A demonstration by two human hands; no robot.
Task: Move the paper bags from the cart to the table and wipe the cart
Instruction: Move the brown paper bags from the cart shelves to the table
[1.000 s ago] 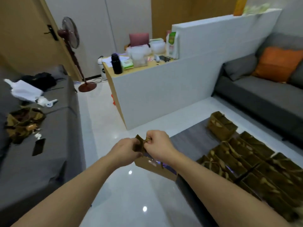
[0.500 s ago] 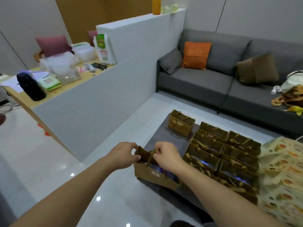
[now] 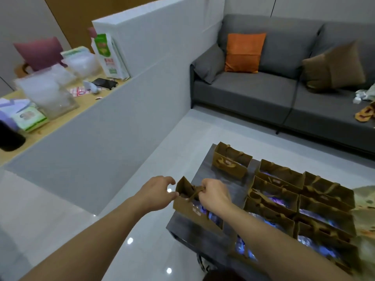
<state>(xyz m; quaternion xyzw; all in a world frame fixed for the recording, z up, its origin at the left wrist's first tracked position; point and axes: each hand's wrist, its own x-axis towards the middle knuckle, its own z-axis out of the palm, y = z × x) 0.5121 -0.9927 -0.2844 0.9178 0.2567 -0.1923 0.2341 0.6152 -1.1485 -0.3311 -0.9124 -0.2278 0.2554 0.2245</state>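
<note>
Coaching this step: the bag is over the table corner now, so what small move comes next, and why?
Probably release the brown paper gift bag so it stands by the others. The right hand pinches its handles, the left hand touches its near rim, and it seems to rest on the dark grey table beside the rows already placed.

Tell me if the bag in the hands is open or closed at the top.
Open. The bag gapes at its mouth, with bluish contents showing inside; the right hand pinches its handles and the left hand touches its rim.
</note>
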